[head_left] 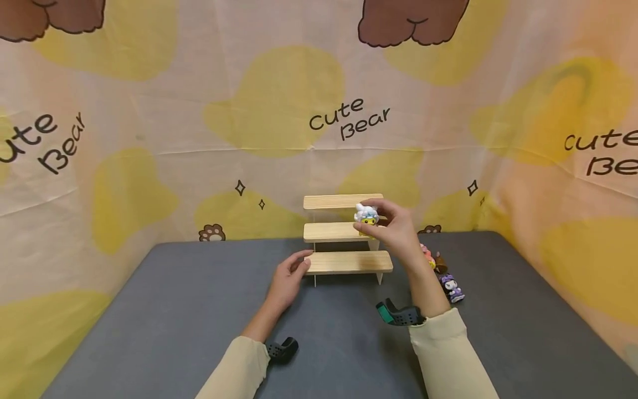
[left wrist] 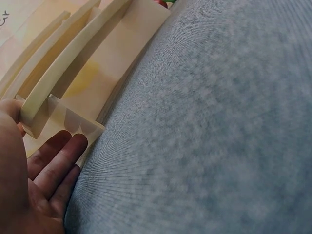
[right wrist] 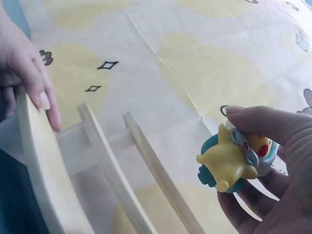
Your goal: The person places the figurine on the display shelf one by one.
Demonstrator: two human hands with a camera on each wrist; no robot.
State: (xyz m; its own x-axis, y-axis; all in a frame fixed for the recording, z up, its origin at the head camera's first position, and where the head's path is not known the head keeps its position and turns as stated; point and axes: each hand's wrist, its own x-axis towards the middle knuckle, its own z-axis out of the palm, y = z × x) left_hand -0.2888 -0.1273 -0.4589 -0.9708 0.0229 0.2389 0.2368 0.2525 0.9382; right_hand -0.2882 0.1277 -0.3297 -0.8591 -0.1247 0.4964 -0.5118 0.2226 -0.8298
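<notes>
A small yellow figurine [right wrist: 229, 158] with a white, fluffy-looking hood is pinched between the thumb and fingers of my right hand [head_left: 399, 230]. In the head view it overlaps the right part of the middle and top boards of a three-tier wooden display stand [head_left: 349, 262]. The figurine's underside and stubby limbs face the right wrist camera. My left hand [head_left: 286, 280] grips the left end of the lowest board, thumb and index finger at its edge. In the left wrist view its other fingers [left wrist: 61, 163] extend beside the clear side support [left wrist: 75, 119].
Right of the stand, partly behind my right forearm, lie several small figures, among them a purple-and-white one [head_left: 452, 288] and a brown one [head_left: 441, 262]. A grey cloth [head_left: 199, 321] covers the table. Patterned fabric [head_left: 279, 100] hangs behind and at both sides.
</notes>
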